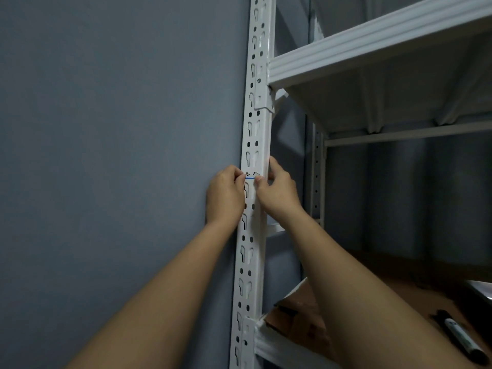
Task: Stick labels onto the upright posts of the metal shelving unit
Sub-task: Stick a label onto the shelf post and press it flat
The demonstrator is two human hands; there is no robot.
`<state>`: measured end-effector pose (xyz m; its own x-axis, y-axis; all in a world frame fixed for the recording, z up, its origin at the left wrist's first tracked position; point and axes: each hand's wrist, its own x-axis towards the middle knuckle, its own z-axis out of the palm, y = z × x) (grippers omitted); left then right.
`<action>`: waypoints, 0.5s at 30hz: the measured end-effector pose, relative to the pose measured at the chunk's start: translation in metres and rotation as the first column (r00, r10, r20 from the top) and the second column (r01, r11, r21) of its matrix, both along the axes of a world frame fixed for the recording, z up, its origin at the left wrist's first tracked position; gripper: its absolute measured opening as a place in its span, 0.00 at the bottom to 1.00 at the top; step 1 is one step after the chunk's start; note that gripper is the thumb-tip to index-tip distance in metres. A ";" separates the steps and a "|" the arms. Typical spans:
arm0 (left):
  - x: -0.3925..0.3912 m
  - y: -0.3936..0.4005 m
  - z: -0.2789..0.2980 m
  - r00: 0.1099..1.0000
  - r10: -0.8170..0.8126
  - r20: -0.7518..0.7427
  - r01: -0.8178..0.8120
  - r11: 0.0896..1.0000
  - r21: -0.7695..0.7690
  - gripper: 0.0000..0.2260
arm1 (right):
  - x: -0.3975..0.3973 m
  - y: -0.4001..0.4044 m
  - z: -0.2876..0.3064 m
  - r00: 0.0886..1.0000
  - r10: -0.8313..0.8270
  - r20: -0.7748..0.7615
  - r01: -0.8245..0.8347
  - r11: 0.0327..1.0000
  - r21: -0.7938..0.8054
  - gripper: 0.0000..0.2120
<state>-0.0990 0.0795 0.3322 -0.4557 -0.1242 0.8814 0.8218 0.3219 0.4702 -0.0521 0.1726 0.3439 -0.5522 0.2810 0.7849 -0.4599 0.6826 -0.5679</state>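
Observation:
A white perforated upright post (253,134) of the metal shelving unit runs from top to bottom of the view. A small white label (250,177) with a blue line lies across the post at mid height. My left hand (225,194) pinches the label's left end against the post's left edge. My right hand (277,187) pinches its right end, with the fingers wrapped round the post's right edge. Most of the label is hidden by my fingertips.
A grey wall (119,155) fills the left side. White shelf beams (372,41) jut to the right above my hands. On the lower shelf lie brown cardboard (300,315) and a black marker pen (460,338). A rear post (316,177) stands behind.

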 end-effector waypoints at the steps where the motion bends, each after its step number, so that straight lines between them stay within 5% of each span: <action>1: 0.000 0.000 0.000 1.000 0.003 -0.006 -0.003 1.000 0.000 0.07 | -0.001 0.000 0.000 1.000 -0.003 -0.001 0.003 1.000 0.003 0.18; 15: -0.001 -0.005 0.003 1.000 -0.002 0.028 0.005 0.994 -0.109 0.08 | 0.001 -0.004 0.001 0.998 -0.050 0.023 0.050 0.999 0.022 0.16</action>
